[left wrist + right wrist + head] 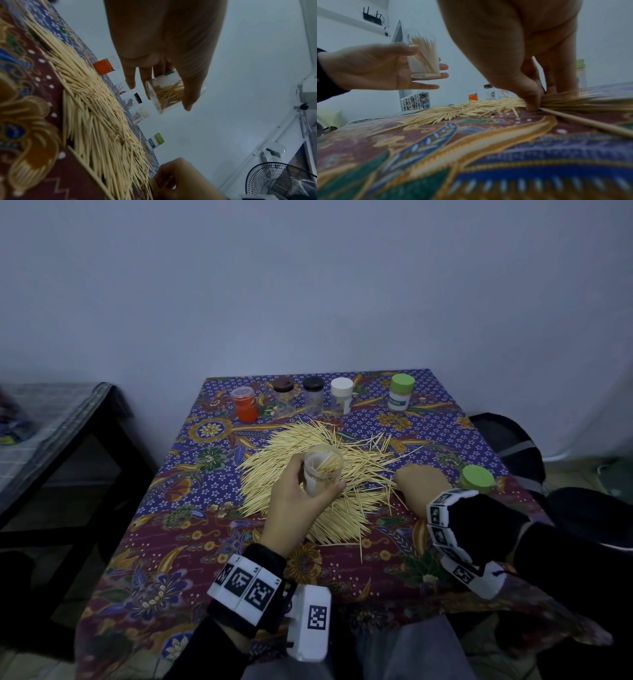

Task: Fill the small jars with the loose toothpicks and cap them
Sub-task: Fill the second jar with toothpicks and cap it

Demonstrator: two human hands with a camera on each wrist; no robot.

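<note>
The left hand is gripping the open jar, part-filled, above the toothpick pile mid-desk. The right hand is pressing down at the pile's right edge; only the right wrist view shows its fingers pinching a bundle of toothpicks. A green cap is lying just right of that hand. 5 capped jars are standing along the far edge.

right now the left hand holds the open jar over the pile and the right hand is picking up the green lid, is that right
Not quite. The left hand does hold the open jar over the pile, but the right hand is gathering toothpicks at the pile's edge, as the right wrist view shows. The green lid lies untouched on the cloth beside it.
</note>
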